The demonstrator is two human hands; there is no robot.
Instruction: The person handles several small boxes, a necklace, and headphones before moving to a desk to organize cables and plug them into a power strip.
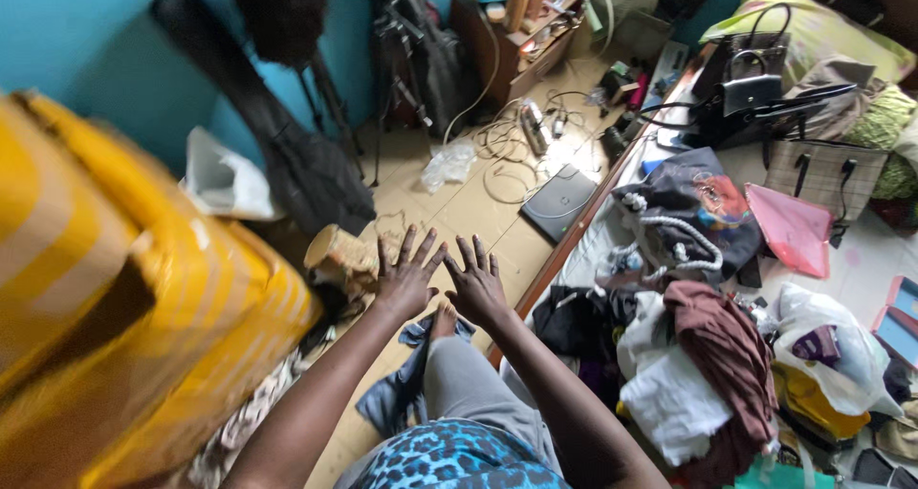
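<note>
My left hand [405, 277] and my right hand [476, 284] are stretched out side by side in front of me, palms down, fingers spread, holding nothing. They hover above my grey-clad leg [459, 379] and bare foot [443, 319], over the tiled floor [478, 207]. A bright yellow suitcase [115, 317] stands close on my left. A brown woven basket-like object [337, 253] sits just left of my left hand.
A bed edge on the right carries piled clothes [703, 355], black handbags [751, 97], a pink pouch [792, 226] and plastic bags. On the floor lie a grey laptop [557, 202], tangled cables, a power strip. A black guitar bag, tripods and a wooden cabinet line the blue wall.
</note>
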